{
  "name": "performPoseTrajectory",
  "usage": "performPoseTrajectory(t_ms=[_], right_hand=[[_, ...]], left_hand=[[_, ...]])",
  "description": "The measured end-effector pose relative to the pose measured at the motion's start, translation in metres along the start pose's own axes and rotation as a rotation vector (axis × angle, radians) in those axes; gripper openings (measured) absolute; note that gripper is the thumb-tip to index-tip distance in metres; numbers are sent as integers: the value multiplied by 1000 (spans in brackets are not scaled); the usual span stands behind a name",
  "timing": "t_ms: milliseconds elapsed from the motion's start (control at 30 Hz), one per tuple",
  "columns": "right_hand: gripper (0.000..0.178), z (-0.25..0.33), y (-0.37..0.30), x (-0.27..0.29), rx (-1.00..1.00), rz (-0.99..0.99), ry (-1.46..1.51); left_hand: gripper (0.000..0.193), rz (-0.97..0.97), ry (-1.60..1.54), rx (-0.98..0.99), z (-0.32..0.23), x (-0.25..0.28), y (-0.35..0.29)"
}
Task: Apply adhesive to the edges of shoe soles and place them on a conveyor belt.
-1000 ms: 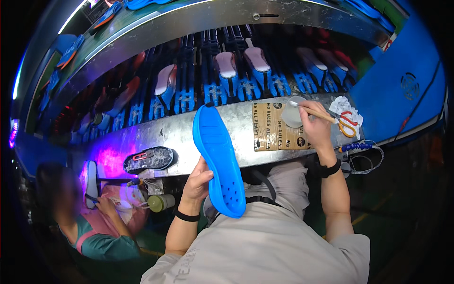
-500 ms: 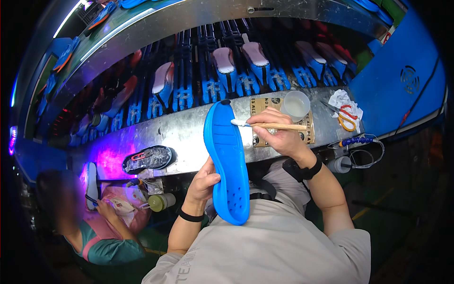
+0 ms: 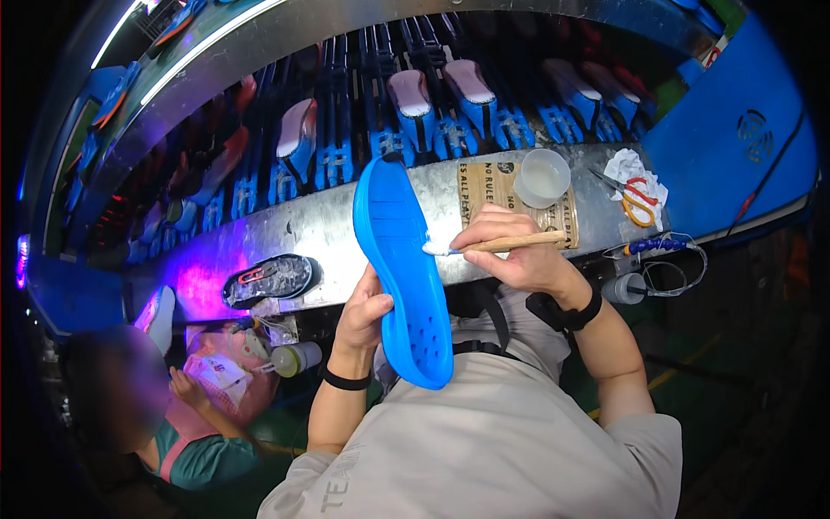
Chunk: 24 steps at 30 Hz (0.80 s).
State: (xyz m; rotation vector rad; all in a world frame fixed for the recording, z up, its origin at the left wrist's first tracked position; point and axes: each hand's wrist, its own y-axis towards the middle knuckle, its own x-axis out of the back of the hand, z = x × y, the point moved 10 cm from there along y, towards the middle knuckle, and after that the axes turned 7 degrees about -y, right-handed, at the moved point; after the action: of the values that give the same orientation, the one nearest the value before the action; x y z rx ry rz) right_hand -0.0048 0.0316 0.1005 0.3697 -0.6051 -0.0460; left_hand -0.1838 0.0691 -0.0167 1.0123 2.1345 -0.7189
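Note:
A blue shoe sole (image 3: 399,251) with raised rims stands tilted lengthwise before me, its holed end near my body. My left hand (image 3: 364,316) is closed on its left edge, around the middle. In my right hand (image 3: 514,251) is a brush (image 3: 519,241) with a wooden handle and white bristles. The bristle tip touches or nearly touches the sole's right inner rim; I cannot tell which. Behind my right hand a clear cup (image 3: 543,179) of whitish liquid stands on a piece of printed brown cardboard (image 3: 485,192).
Scissors with orange and red handles (image 3: 638,208) lie on crumpled white paper (image 3: 635,164) at the bench's right. A dark shoe piece (image 3: 270,282) rests on the metal bench (image 3: 333,229). Beyond, several shoes on blue racks (image 3: 415,108). A co-worker (image 3: 203,432) sits at the left.
The brush tip has gone from the inside of the sole's far part to its right rim, lower down. The sole has shifted slightly left and away from me. The co-worker's hand has moved.

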Motion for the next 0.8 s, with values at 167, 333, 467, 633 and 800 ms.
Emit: performPoseTrajectory(t_ms=[167, 333, 467, 633, 800], right_hand=[[14, 13, -4, 0, 45, 29, 15], [13, 20, -8, -1, 45, 50, 29], [11, 28, -8, -2, 67, 68, 35], [11, 32, -12, -6, 79, 85, 49], [14, 18, -19, 5, -22, -2, 142]], left_hand=[[95, -22, 21, -49, -6, 2, 2], [94, -27, 10, -68, -9, 5, 3], [92, -48, 12, -78, -12, 10, 3], [91, -58, -35, -83, -11, 15, 4], [80, -78, -243, -86, -13, 31, 3]])
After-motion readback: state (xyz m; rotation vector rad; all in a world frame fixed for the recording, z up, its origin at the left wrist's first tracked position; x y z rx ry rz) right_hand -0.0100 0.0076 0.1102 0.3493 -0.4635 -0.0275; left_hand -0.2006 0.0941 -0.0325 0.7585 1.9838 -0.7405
